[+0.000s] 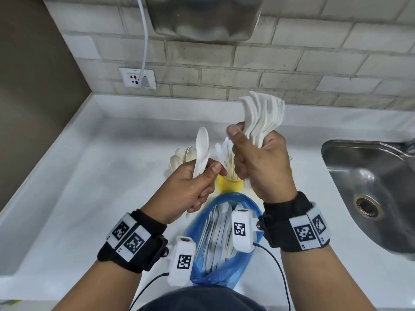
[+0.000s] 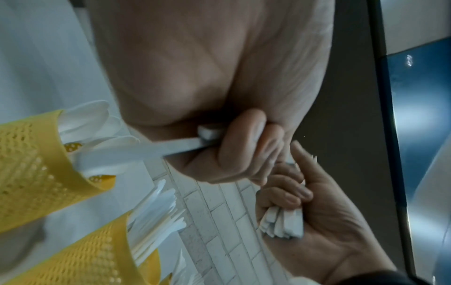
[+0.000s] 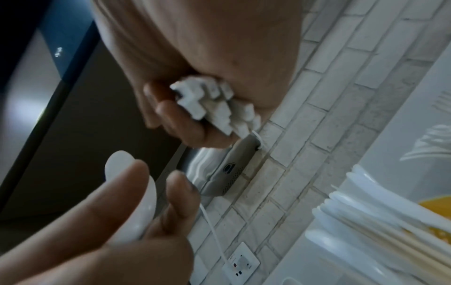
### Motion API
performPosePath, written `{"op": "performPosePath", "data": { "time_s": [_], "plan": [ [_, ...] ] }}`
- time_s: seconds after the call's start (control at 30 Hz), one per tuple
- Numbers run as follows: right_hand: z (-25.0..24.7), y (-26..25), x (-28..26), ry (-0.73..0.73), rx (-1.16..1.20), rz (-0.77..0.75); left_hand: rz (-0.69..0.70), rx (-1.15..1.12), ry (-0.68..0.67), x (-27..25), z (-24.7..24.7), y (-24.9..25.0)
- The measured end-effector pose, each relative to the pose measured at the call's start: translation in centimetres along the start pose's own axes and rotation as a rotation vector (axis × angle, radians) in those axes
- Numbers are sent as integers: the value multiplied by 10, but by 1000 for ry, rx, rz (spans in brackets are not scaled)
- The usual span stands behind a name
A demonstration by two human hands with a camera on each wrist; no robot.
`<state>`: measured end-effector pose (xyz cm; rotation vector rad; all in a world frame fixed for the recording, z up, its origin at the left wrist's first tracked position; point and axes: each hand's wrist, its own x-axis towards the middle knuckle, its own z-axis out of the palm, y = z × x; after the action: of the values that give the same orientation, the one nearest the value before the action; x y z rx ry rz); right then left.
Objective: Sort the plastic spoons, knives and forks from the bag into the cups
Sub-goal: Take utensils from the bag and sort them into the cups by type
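A blue bag point(image 1: 221, 243) of cutlery lies on the desk point(image 1: 89, 198) below raised hands: left hand point(image 1: 190, 187) pinching a spoon point(image 1: 202, 149), right hand point(image 1: 262, 167) clutching a bundle of forks point(image 1: 262, 115), hiding yellow cups point(image 1: 229, 184) beside the sink point(image 1: 370, 187).

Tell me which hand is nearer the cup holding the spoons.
Left. The left hand, gripping one spoon, sits just in front of the spoon cup. The right hand, gripping a bunch of forks, is off to its right.
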<state>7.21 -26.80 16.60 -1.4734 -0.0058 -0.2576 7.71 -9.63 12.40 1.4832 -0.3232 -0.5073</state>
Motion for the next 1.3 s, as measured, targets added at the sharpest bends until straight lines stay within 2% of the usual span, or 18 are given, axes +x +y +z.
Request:
{"op": "performPosePath", "data": {
  "time_s": [0.1, 0.17, 0.3, 0.47, 0.63, 0.83, 0.97, 1.2, 1.3],
  "plan": [
    [0, -9, -4, -209, -177, -7, -5, 59, 35, -2, 1, 1],
    [-4, -9, -4, -298, -267, 1, -7, 65, 31, -3, 2, 2],
    [-10, -9, -4, -363, -340, 37, -14, 85, -25, -5, 2, 3],
    [-16, -11, -2, -476, -314, 34, 24, 175, -93, -6, 4, 5],
    [-20, -4, 0, -458, -329, 15, 22, 130, -101, -5, 9, 10],
    [-24, 9, 4, -272, -334, -42, 71, 107, -35, -6, 8, 9],
    [-31, 10, 5, -198, -380, -91, 72, 115, 55, -5, 3, 4],
    [-34, 2, 4, -338, -477, -156, 1, 85, 17, -5, 5, 0],
    [-27, 7, 4, -282, -569, -228, -20, 80, -4, -6, 8, 1]
  ]
}}
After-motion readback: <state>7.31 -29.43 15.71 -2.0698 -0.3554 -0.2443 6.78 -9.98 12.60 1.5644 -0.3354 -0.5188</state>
